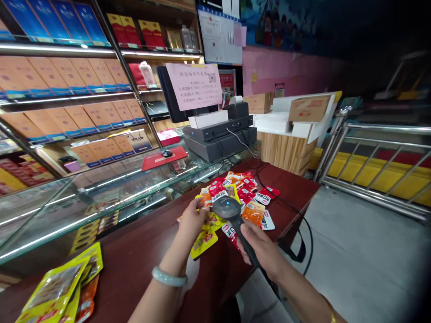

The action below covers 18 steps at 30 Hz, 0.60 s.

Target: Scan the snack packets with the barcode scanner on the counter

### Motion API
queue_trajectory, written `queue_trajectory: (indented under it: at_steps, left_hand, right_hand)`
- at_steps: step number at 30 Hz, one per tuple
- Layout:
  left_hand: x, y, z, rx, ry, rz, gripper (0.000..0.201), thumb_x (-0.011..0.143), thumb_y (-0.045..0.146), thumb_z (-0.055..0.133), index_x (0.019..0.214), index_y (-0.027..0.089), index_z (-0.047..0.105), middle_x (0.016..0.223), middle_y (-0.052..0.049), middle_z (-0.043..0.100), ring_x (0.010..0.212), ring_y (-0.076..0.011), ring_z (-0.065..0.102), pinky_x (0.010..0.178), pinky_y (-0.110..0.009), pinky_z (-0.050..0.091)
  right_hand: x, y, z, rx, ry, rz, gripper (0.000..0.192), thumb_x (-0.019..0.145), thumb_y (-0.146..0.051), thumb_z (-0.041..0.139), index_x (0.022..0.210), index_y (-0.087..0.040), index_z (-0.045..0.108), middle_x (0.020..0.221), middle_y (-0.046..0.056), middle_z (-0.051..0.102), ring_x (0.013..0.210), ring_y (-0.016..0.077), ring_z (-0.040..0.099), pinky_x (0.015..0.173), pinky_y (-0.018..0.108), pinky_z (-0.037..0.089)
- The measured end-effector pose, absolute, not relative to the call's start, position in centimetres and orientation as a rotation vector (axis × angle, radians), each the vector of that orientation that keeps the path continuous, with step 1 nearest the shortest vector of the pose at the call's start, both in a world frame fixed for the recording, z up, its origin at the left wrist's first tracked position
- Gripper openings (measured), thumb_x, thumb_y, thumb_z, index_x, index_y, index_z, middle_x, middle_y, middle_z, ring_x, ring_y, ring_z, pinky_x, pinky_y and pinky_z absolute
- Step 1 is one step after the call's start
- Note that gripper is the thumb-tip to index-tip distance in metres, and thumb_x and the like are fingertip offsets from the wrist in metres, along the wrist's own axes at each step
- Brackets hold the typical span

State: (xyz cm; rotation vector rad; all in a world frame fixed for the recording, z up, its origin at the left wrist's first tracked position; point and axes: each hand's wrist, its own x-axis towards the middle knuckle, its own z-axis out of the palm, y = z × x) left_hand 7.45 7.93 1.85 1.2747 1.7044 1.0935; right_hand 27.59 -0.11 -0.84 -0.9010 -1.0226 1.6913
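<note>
My right hand (261, 249) is wrapped round the handle of a black barcode scanner (228, 209), whose head, with a small blue light, hangs over a pile of snack packets (247, 181). My left hand (194, 220) is at the pile's left edge, its fingers bent onto a snack packet (204, 197) that is partly hidden by them. The pile mixes red, orange and white packets. A yellow packet (204, 242) lies below the scanner head. More yellow packets (57, 287) and an orange one (88, 298) are stacked at the table's left end.
The dark red table (134, 260) adjoins a glass display counter (81, 197). A monitor (166, 96) with a pink notice and a black cash drawer (215, 148) stand behind. The scanner's cable (310, 242) loops off the right edge. A metal railing (377, 166) stands right.
</note>
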Motion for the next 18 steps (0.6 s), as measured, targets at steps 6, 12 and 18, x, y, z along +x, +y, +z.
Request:
queue_trajectory:
  at_steps: [6, 12, 18]
  left_hand:
    - [-0.6, -0.6, -0.7, 1.569, 1.909, 1.128, 0.037, 0.085, 0.031, 0.066, 0.12, 0.019, 0.068, 0.12, -0.011, 0.074, 0.086, -0.0185, 0.07, 0.075, -0.032, 0.057]
    - [-6.8, -9.6, -3.9, 1.233, 2.095, 1.259, 0.04, 0.084, 0.034, 0.068, 0.121, 0.018, 0.068, 0.12, -0.014, 0.074, 0.1, -0.0223, 0.072, 0.086, -0.035, 0.057]
    - [-11.4, -16.0, -4.2, 1.102, 2.195, 1.335, 0.042, 0.086, 0.039, 0.066, 0.123, 0.019, 0.066, 0.114, -0.011, 0.075, 0.097, -0.0217, 0.072, 0.086, -0.035, 0.057]
  right_hand:
    - [24.4, -2.6, -1.4, -0.881, -1.056, 1.853, 0.06, 0.081, -0.072, 0.071, 0.11, -0.022, 0.055, 0.06, -0.008, 0.053, 0.044, 0.0088, 0.042, 0.043, 0.02, 0.033]
    - [17.5, -4.8, -2.0, -0.799, -1.25, 2.08, 0.053, 0.084, -0.072, 0.067, 0.095, -0.022, 0.054, 0.059, -0.008, 0.052, 0.043, 0.0084, 0.043, 0.043, 0.02, 0.033]
    - [9.4, -7.3, -1.0, -0.655, -1.506, 2.214, 0.058, 0.082, -0.078, 0.063, 0.095, -0.022, 0.054, 0.054, -0.009, 0.052, 0.039, 0.0082, 0.043, 0.04, 0.019, 0.032]
